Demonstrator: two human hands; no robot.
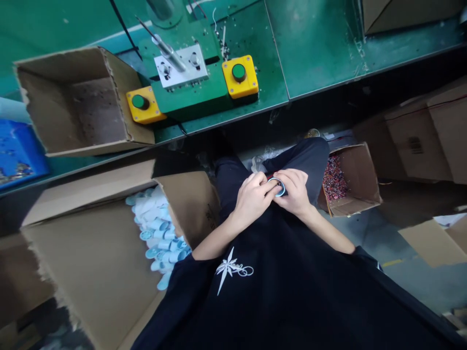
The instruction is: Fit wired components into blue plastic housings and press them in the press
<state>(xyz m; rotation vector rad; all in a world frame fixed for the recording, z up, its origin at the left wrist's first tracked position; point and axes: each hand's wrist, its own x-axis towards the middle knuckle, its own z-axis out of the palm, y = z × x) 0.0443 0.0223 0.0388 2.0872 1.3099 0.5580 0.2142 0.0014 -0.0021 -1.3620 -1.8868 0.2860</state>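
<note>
Both hands are close together above my lap, around a small light blue round part [278, 186] with an open ring-shaped end. My left hand [254, 195] has its fingers bent at the left side of the part, with fingertips at its opening. My right hand [294, 190] wraps round the part from the right. What lies inside the opening is too small to tell. A cardboard box [193, 201] at the left holds many light blue parts [160, 236]. Small red and dark pieces [333, 179] fill part of another box [361, 182] at the right.
On the green bench [310, 63] stand a metal fixture [181, 66] with an upright rod, two yellow button boxes [241, 78] and a cardboard box [78, 104]. A blue bin [22, 150] is at the far left. More cartons [419, 136] stand at the right.
</note>
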